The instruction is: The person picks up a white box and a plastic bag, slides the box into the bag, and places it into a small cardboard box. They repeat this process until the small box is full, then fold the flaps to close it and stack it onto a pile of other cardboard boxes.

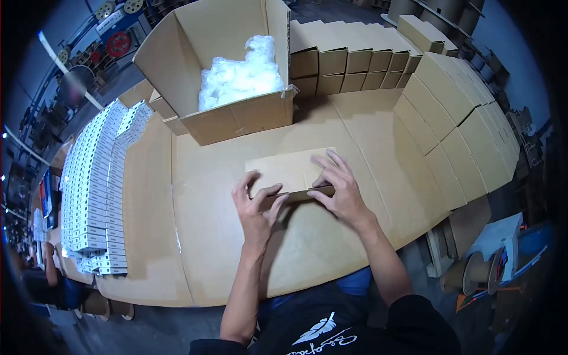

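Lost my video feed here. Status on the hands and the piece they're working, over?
Left hand and right hand both gripping the flat cardboard box, pinching its near edge. Box lies on the cardboard-covered table. Nothing in the way.
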Demonstrator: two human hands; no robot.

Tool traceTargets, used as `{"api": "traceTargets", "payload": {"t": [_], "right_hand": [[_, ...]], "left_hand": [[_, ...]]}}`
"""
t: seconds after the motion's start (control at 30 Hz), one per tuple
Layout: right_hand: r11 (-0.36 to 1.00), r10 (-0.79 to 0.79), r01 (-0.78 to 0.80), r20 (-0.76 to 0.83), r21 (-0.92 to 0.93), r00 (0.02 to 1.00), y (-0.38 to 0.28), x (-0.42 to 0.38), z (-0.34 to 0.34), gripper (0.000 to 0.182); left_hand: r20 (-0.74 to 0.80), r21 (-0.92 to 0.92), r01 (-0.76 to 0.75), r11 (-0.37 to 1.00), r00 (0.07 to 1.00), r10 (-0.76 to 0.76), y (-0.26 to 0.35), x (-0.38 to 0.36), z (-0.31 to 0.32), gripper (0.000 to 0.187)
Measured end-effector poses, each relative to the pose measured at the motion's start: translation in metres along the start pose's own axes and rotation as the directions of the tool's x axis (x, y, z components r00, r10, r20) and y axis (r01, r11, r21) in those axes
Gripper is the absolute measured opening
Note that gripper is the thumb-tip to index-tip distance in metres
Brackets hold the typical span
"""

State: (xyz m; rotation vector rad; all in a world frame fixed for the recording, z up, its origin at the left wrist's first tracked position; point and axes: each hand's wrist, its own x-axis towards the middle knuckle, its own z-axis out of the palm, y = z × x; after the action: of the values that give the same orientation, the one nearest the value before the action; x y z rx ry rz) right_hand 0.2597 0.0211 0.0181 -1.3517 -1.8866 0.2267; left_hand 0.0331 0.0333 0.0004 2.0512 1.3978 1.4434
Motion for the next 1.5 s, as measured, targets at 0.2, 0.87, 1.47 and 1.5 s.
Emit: {"api": "traceTargets", "payload": {"t": [0.2, 0.87, 1.47, 1.5], "right_hand": [[0.989, 0.089, -0.098, 0.086, 0.111, 0.992, 0.012, 0.0, -0.011, 0.041], [0.785, 0.181, -0.531, -0.701, -0.319, 0.689, 0.191, -0.048, -0.112, 0.044], [0.747, 0.276, -0.602, -0.692, -0.282, 0.667, 0.189, -0.037, -0.127, 0.039], [0.739, 0.3, -0.608, -0.666, -0.29, 0.683, 0.191, -0.038, -0.131, 0.039]], "left_hand": [[0.078, -0.05, 0.142, 0.989, 0.987, -0.138, 0.0, 0.001, -0.01, 0.027], [0.362, -0.427, -0.421, 0.8, 0.731, 0.578, 0.084, 0.15, 0.357, 0.024], [0.433, -0.4, -0.507, 0.763, 0.629, 0.646, 0.085, 0.179, 0.381, 0.028], [0.47, -0.349, -0.533, 0.771, 0.612, 0.636, 0.093, 0.182, 0.375, 0.027]]}}
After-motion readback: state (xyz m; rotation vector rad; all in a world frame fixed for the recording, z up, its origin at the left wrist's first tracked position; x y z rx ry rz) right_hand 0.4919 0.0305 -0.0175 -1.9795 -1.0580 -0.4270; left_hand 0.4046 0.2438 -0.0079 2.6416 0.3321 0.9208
